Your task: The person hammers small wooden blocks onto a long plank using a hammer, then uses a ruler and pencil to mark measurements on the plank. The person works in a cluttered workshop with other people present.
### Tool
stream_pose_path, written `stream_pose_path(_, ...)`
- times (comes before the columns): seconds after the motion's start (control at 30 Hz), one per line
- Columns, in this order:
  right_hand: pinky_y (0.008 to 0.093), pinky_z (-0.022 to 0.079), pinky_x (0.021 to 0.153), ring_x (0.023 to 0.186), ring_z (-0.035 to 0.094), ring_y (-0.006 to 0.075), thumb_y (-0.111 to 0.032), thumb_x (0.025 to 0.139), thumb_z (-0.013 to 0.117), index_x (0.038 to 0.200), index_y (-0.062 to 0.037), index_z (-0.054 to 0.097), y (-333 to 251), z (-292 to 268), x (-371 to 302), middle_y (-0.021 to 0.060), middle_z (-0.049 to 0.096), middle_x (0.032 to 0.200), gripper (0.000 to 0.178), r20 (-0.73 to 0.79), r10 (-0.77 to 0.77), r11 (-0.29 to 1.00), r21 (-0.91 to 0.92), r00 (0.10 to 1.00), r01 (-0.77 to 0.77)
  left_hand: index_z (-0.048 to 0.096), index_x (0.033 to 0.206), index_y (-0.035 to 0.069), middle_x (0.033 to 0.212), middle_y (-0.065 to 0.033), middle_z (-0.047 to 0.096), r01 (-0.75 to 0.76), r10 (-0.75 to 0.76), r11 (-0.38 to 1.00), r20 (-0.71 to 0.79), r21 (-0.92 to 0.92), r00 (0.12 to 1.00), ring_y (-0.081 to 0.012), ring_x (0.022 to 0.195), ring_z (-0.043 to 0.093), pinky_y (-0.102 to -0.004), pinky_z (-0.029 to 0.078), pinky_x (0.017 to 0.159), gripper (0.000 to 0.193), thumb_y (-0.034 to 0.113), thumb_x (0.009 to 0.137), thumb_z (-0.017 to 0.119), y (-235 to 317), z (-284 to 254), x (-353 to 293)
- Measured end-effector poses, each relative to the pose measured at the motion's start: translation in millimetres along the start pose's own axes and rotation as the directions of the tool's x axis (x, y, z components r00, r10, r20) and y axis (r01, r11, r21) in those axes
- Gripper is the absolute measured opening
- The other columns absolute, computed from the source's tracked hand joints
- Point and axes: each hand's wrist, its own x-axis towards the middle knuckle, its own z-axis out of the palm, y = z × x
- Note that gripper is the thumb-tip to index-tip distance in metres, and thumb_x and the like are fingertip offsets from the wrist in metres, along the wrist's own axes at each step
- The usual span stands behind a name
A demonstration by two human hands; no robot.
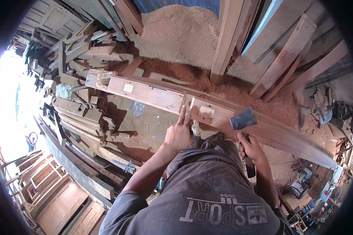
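A long reddish wooden beam [145, 96] runs across in front of me, slanting down to the right. Two pale rectangular patches show on its face, one [128, 88] toward the left and another [206, 112] near the middle. My left hand [179, 134] reaches to the beam's near edge, index finger stretched out beside a narrow gap in the upper piece; it appears to hold nothing. My right hand [252, 149] is closed around the handle of a mallet with a dark block head [243, 118], raised over the beam. A dark flat piece [249, 167] sticks out below that hand; its kind is unclear.
Sawdust [178, 35] is heaped beyond the beam. Upright planks [231, 37] lean at the far side and far right. Stacked offcuts [78, 105] crowd the left, with long boards [86, 176] and panelled doors [62, 205] nearer. Tools and clutter [302, 184] lie at lower right.
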Motion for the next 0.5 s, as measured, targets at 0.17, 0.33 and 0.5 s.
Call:
stream_pose_path(0.17, 0.0298, 0.042, 0.045, 0.049, 0.049, 0.0105, -0.047, 0.106, 0.064, 0.105, -0.0030, 0.058, 15, -2, -2, -0.0004, 0.051, 0.066, 0.045, -0.017, 0.002, 0.995, -0.104, 1.000, -0.004, 0.041, 0.142, -0.006, 0.147, -0.0391, 0.045, -0.197, 0.205, 0.975, 0.078, -0.100, 0.976, -0.0511, 0.095, 0.072, -0.0544, 0.061, 0.081, 0.065, 0.021, 0.089, 0.067, 42, 14, -1)
stream_pose_path(0.33, 0.0297, 0.042, 0.046, 0.050, 0.051, 0.0107, -0.043, 0.107, 0.064, 0.111, -0.0019, 0.059, 8, -7, -16, 0.0000, 0.052, 0.067, 0.042, -0.050, -0.005, 0.981, -0.196, 0.999, -0.005, 0.062, 0.122, 0.004, 0.103, -0.0197, 0.073, -0.254, 0.270, 0.959, 0.136, -0.128, 0.953, -0.0433, 0.104, 0.071, -0.0517, 0.059, 0.087, 0.047, 0.018, 0.080, 0.076, 89, -3, 30)
stream_pose_path(0.5, 0.0285, 0.042, 0.046, 0.050, 0.050, 0.0101, -0.041, 0.107, 0.064, 0.108, -0.0033, 0.058, 6, -4, -33, -0.0011, 0.051, 0.065, 0.039, -0.155, -0.042, 0.993, -0.115, 0.987, 0.024, 0.070, 0.101, 0.005, 0.094, -0.0165, 0.074, -0.552, 0.527, 0.828, -0.197, -0.103, 0.827, -0.0381, 0.094, 0.074, -0.0489, 0.060, 0.081, 0.033, 0.019, 0.073, 0.077, 71, 33, 61)
